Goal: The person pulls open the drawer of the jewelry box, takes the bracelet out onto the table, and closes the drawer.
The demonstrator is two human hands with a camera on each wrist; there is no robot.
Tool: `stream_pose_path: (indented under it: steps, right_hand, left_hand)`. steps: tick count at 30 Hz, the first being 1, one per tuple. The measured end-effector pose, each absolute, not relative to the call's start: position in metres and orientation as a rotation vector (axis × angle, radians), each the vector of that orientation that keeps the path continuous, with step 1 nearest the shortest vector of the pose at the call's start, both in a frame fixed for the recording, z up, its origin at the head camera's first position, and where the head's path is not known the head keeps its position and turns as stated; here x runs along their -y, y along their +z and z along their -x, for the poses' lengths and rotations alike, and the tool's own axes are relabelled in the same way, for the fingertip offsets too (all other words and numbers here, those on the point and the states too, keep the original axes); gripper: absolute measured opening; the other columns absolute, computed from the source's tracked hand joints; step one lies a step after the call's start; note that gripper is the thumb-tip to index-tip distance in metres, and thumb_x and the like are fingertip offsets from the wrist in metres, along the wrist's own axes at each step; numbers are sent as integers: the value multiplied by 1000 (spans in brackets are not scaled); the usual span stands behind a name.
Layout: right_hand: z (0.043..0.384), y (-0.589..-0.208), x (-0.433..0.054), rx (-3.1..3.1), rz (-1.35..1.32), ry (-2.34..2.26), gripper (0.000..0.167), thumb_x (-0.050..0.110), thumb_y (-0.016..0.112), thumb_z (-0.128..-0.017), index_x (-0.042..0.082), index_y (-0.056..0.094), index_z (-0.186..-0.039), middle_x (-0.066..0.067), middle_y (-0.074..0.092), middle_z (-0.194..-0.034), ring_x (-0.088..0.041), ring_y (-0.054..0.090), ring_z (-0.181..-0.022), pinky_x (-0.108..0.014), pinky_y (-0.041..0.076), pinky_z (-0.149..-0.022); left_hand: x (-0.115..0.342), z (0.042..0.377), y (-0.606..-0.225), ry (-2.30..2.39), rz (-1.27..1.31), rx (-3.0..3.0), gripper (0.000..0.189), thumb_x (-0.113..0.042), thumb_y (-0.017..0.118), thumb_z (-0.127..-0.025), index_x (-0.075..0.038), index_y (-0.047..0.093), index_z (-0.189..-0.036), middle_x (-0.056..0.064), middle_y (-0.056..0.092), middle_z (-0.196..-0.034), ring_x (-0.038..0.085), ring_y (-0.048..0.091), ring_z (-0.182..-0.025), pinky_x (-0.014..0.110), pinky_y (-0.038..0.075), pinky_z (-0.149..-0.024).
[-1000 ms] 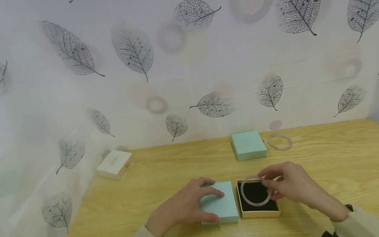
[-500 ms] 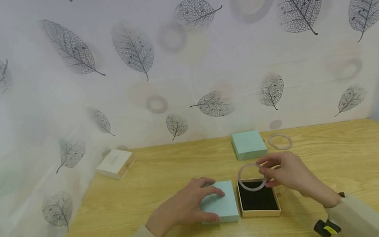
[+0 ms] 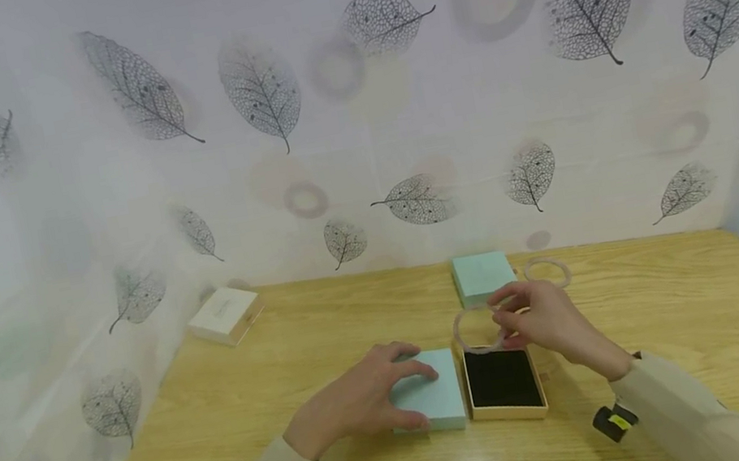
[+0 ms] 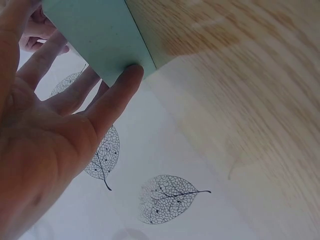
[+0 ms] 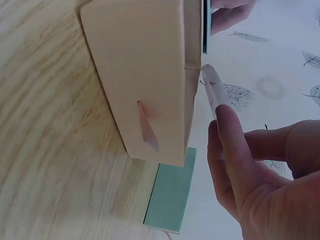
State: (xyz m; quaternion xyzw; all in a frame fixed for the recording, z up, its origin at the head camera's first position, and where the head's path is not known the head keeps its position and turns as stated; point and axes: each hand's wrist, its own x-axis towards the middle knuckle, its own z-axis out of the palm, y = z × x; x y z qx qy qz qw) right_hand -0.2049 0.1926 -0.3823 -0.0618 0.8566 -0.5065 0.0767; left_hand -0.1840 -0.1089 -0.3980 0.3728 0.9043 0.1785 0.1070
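My left hand point(image 3: 355, 402) lies over a mint-green box point(image 3: 434, 388); its thumb is against the near side and the other fingers reach across the top and far side. In the left wrist view the thumb tip touches the box's side point(image 4: 100, 35). My right hand point(image 3: 552, 320) pinches a pale translucent bangle point(image 3: 461, 336) by its right side, above the far edge of a cream box tray point(image 3: 509, 414). Black padding point(image 3: 502, 380) lines this tray. A ribbon tab point(image 5: 146, 125) sticks out of the tray's side in the right wrist view.
A second mint-green box point(image 3: 483, 276) stands at the back, with another pale bangle point(image 3: 566, 274) to its right. At the back left is a white box point(image 3: 224, 315). A leaf-patterned cloth point(image 3: 354, 142) hangs behind the wooden table point(image 3: 271, 347).
My right hand has lifted the bangle from over the black padding and carried it away from me, to the tray's far edge. The left hand stays on the mint-green box.
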Motion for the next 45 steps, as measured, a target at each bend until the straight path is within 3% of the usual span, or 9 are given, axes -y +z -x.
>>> stream_pose_path:
  steps: [14,38,45]
  right_hand:
    - [225,-384,-182,-2528,211,-1504,26,1,60,-99,-13,66,-119,-30,71,-106,-17,72,-77,-33,65,-70]
    - [247,-387,-160,-2516,219,-1398,27,-4,57,-95,-16,68,-116,-33,71,-111,-21,75,-72,-33,65,-68]
    - [253,-385,-156,-2558,229,-1303,28,2,60,-97,-12,69,-119,-30,72,-114,-20,77,-74,-34,65,-70]
  left_hand:
    - [109,187,-398,540,-1104,-2650,52,-49,79,-87,-32,65,-134,5,48,-155,27,46,-138,44,48,-112]
    - [110,186,-397,560,-1098,-2639,53,-48,80,-87,-31,66,-134,6,48,-155,28,46,-140,45,46,-114]
    - [111,186,-397,558,-1101,-2636,53,-48,80,-87,-30,66,-134,6,49,-154,28,46,-140,45,46,-114]
